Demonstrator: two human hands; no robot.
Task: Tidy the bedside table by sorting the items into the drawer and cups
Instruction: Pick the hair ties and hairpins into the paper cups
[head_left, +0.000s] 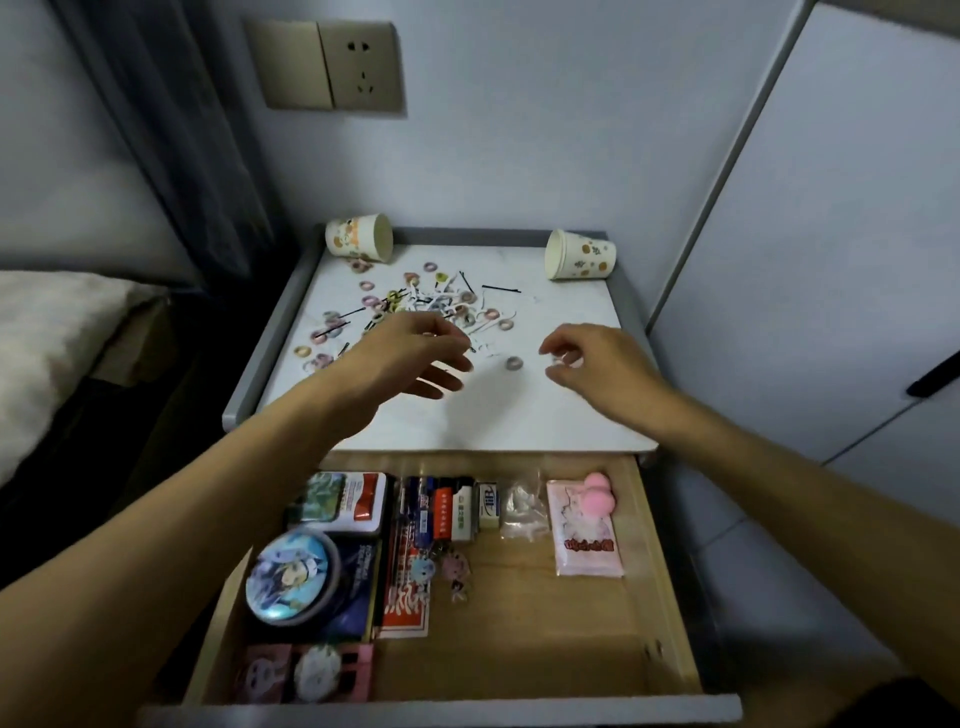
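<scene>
The left hand (410, 353) is held over the white desk (519, 415), thumb and forefinger pinched. The right hand (597, 364) is curled. Whether anything is gripped cannot be told. Ties (457, 306) are strewn beyond the left hand. A cup (358, 243) is tipped over beyond it, and a second cup (579, 254) beyond the right. The drawer (545, 623) is seen open beneath the wrists, and a socket (363, 67) on the wall beyond.

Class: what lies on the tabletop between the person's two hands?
Head view: a single grey hair tie lies between the left hand and right hand, on otherwise bare white tabletop.
</scene>
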